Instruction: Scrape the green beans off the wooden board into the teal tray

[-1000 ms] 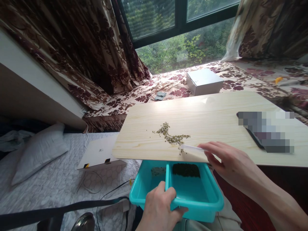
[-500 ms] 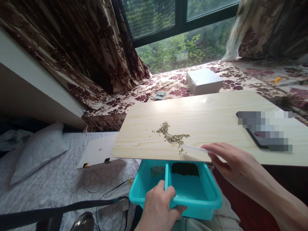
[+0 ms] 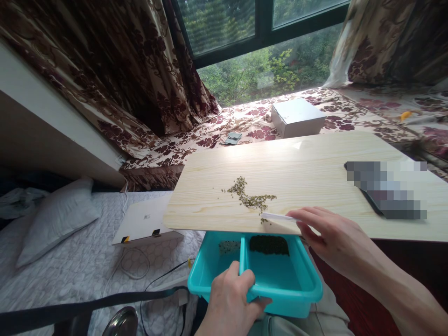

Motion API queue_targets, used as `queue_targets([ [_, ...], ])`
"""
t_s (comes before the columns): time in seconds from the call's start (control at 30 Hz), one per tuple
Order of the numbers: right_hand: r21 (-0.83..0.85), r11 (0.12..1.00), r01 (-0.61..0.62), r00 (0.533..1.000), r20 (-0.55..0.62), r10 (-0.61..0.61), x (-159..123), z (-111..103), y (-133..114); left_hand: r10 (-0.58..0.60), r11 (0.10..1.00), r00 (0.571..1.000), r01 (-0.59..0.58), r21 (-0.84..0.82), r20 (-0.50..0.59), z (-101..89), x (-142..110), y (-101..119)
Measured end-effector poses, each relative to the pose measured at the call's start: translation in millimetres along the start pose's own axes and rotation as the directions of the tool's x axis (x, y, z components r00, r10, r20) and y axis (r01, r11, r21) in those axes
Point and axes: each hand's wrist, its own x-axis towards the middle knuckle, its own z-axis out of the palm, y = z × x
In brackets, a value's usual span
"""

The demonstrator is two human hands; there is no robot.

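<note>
My left hand (image 3: 233, 296) grips the near rim of a turquoise two-compartment bin (image 3: 290, 295) at its divider. The bin sits under the front edge of a pale wooden board (image 3: 308, 172). Its right compartment holds a dark green heap of small beans (image 3: 269, 245); a few pale and dark grains (image 3: 229, 247) lie in the left one. In my right hand (image 3: 324, 228) is a thin white stick or card edge (image 3: 278, 217), held low over the board. Its tip is beside a loose scatter of small greenish beans (image 3: 254, 200), with several near the front edge.
A dark tablet-like device (image 3: 378, 196), partly pixelated, lies on the board's right side. Behind the board are a white box (image 3: 297, 116) and a small folded cloth (image 3: 233, 138) on the floral sill. Left, a flat white box (image 3: 143, 221) and cables rest on the quilted bed (image 3: 80, 256).
My right hand has moved slightly left with the white strip, its tip now among the beans nearest the front edge. The left hand stays on the bin.
</note>
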Motion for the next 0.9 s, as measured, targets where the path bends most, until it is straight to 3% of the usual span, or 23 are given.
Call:
queue_targets([
  [0.4, 0.023, 1.0, 0.022, 1.0, 0.015, -0.022, 11, 1, -7, -0.022, 1.0, 1.0, 0.022, 0.017, -0.014, -1.1, 0, 3],
  [0.9, 0.088, 0.996, -0.004, 1.0, 0.023, 0.002, -5, -4, -4, 0.005, 1.0, 0.999, -0.004, 0.013, -0.038, -3.6, 0, 2],
])
